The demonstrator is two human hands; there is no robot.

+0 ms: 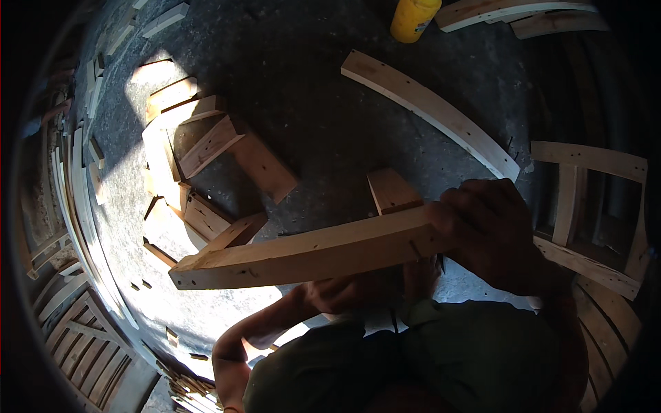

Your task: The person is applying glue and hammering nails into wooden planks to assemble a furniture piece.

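A long wooden beam (303,258), holed near its left end, crosses in front of me, its right end raised slightly. Around that right end my right hand (482,227) is closed, knuckles up. My left hand (344,292) is just below the beam's near edge, close to its middle. Shadow and the beam hide those fingers, so their grip is unclear. A short wooden block (394,191) shows at the beam's far side, beside my right hand. Near the left end, another short block (237,233) extends from behind the beam.
Several short wood offcuts (265,165) lie on the concrete floor at left, partly in sunlight. A curved plank (434,113) lies beyond my right hand. At right stands a wooden frame (568,199). A yellow container (413,19) is at the far edge; long strips (82,206) line the left.
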